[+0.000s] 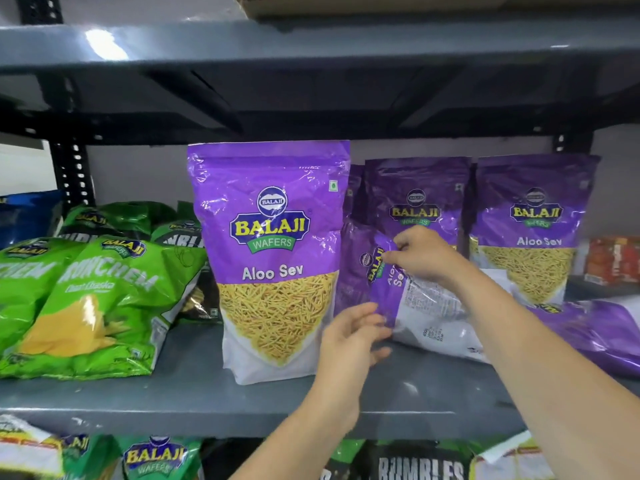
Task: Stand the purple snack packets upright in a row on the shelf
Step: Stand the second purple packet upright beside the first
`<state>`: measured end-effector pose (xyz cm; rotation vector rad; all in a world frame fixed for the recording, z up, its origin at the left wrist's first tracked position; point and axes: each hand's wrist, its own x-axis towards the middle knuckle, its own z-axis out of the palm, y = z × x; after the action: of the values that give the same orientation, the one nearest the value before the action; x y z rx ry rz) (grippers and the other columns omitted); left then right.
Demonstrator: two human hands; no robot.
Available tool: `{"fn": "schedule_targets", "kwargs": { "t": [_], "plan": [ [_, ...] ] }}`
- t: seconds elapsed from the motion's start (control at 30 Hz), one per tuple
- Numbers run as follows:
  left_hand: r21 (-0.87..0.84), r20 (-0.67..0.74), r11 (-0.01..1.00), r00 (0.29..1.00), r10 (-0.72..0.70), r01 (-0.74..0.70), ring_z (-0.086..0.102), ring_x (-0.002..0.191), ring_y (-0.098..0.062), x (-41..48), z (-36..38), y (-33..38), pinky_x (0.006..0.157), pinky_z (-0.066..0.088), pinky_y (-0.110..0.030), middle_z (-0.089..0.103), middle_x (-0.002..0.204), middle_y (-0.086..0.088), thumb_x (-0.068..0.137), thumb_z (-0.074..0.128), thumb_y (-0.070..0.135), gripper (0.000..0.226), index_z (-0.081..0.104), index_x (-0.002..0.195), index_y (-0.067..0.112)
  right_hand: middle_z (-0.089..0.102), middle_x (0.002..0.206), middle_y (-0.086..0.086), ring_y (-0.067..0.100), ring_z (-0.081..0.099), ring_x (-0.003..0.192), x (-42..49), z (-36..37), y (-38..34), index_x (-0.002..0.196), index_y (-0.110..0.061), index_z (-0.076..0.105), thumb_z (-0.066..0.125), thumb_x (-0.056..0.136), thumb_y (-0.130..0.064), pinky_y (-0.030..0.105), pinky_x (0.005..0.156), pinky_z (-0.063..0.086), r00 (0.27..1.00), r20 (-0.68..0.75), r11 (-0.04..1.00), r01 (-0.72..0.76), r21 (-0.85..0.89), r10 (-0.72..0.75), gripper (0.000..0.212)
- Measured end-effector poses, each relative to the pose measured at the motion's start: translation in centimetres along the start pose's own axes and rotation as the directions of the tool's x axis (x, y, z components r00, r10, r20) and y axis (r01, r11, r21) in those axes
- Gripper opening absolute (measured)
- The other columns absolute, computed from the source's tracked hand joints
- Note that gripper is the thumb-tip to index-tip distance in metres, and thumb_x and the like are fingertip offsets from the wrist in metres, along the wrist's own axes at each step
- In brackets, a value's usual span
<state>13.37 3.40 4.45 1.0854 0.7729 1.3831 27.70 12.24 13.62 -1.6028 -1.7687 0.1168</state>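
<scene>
A purple Aloo Sev packet (273, 258) stands upright at the front middle of the grey shelf (194, 393). Two more purple packets stand upright behind, one at the middle (419, 195) and one at the right (533, 230). Between them a tilted purple packet (415, 299) is held off the shelf. My right hand (420, 256) pinches its upper edge. My left hand (353, 337) touches its lower left corner, fingers partly curled. Another purple packet (595, 327) lies flat at the far right.
Green snack bags (93, 299) lie heaped on the shelf's left, with a blue bag (27, 216) behind them. A red pack (613, 261) sits at the far right. The upper shelf (311, 46) hangs close overhead. More bags (156, 459) fill the shelf below.
</scene>
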Motion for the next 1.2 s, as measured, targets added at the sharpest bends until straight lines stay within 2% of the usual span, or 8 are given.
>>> {"fn": "schedule_targets", "kwargs": {
  "t": [0.17, 0.33, 0.43, 0.6, 0.77, 0.93, 1.1, 1.2],
  "plan": [
    [-0.201, -0.204, 0.957, 0.947, -0.249, 0.208, 0.056, 0.099, -0.028, 5.4, 3.6, -1.7, 0.068, 0.054, -0.037, 0.058, 0.099, -0.006, 0.097, 0.045, 0.023, 0.019, 0.056, 0.104, 0.009, 0.039, 0.058, 0.008, 0.02, 0.034, 0.059, 0.6, -2.0, 2.1, 0.06, -0.001, 0.06, 0.074, 0.076, -0.029, 0.032, 0.06, 0.029, 0.975, -0.208, 0.971, -0.025, 0.237, 0.076, 0.036],
    [-0.133, -0.281, 0.991, 0.958, -0.055, 0.018, 0.056, 0.102, -0.022, 8.0, 6.6, -1.9, 0.098, 0.046, -0.039, 0.062, 0.11, 0.002, 0.094, 0.029, 0.06, 0.05, 0.057, 0.103, 0.019, 0.064, 0.066, 0.021, 0.018, 0.05, 0.072, 0.0, -4.8, 4.0, 0.065, 0.001, 0.067, 0.077, 0.071, -0.033, 0.036, 0.068, 0.042, 0.913, -0.352, 0.778, 0.066, 0.625, 0.205, 0.035],
    [-0.107, -0.195, 0.993, 0.98, 0.024, -0.046, 0.061, 0.102, -0.021, 8.6, 8.1, -1.4, 0.096, 0.046, -0.036, 0.066, 0.118, -0.001, 0.091, 0.03, 0.065, 0.055, 0.058, 0.109, 0.021, 0.065, 0.083, 0.014, 0.024, 0.054, 0.081, -1.1, -5.1, 4.8, 0.076, 0.004, 0.07, 0.074, 0.08, -0.025, 0.039, 0.074, 0.046, 0.929, -0.303, 0.647, 0.097, 0.757, 0.215, 0.029],
    [0.078, -0.33, 0.932, 0.873, 0.359, -0.353, 0.061, 0.078, -0.009, 8.5, 9.9, 0.0, 0.075, 0.045, -0.031, 0.06, 0.077, 0.014, 0.091, 0.042, 0.059, 0.034, 0.049, 0.075, 0.03, 0.059, 0.086, 0.018, 0.023, 0.051, 0.079, -2.3, -5.2, 6.8, 0.095, 0.009, 0.066, 0.065, 0.087, -0.038, 0.037, 0.075, 0.044, 0.892, -0.351, 0.506, 0.172, 0.845, 0.283, 0.047],
    [0.272, -0.252, 0.785, 0.746, 0.616, -0.556, 0.045, 0.052, 0.0, 8.5, 10.2, -0.1, 0.059, 0.037, -0.026, 0.048, 0.058, 0.011, 0.087, 0.052, 0.058, 0.038, 0.046, 0.072, 0.023, 0.049, 0.066, 0.005, 0.02, 0.039, 0.066, -3.4, -3.9, 8.5, 0.059, -0.022, 0.056, 0.061, 0.086, -0.042, 0.033, 0.063, 0.035, 0.783, -0.46, 0.432, 0.274, 0.859, 0.418, 0.034],
    [0.249, -0.306, 0.814, 0.755, 0.58, -0.524, 0.06, 0.066, -0.008, 8.9, 9.1, -1.4, 0.069, 0.05, -0.033, 0.063, 0.069, 0.009, 0.089, 0.048, 0.059, 0.036, 0.052, 0.072, 0.027, 0.049, 0.053, -0.012, 0.004, 0.039, 0.054, -3.8, -2.2, 8.8, 0.053, -0.014, 0.056, 0.056, 0.094, -0.031, 0.023, 0.053, 0.033, 0.686, -0.622, 0.538, 0.383, 0.751, 0.379, 0.044],
    [0.391, -0.142, 0.769, 0.793, 0.593, -0.505, 0.053, 0.114, -0.01, 7.4, 8.3, -1.6, 0.096, 0.043, -0.029, 0.051, 0.13, 0.0, 0.071, 0.044, 0.081, 0.088, 0.035, 0.133, 0.019, 0.065, 0.07, 0.001, 0.014, 0.057, 0.065, -3.2, -2.8, 8.7, 0.073, -0.009, 0.066, 0.046, 0.09, -0.059, 0.027, 0.069, 0.045, 0.824, -0.329, 0.457, 0.097, 0.884, 0.461, 0.056],
    [0.651, -0.035, 0.51, 0.649, 0.76, -0.562, 0.03, 0.137, -0.02, 6.0, 8.0, -2.7, 0.113, 0.029, -0.041, 0.024, 0.146, 0.001, 0.068, 0.065, 0.067, 0.101, 0.019, 0.144, 0.02, 0.078, 0.1, 0.007, 0.027, 0.07, 0.1, -4.1, -3.8, 8.7, 0.101, -0.017, 0.075, 0.027, 0.086, -0.075, 0.043, 0.098, 0.049, 0.927, -0.094, 0.381, -0.056, 0.923, 0.364, 0.077]
  ]
}}
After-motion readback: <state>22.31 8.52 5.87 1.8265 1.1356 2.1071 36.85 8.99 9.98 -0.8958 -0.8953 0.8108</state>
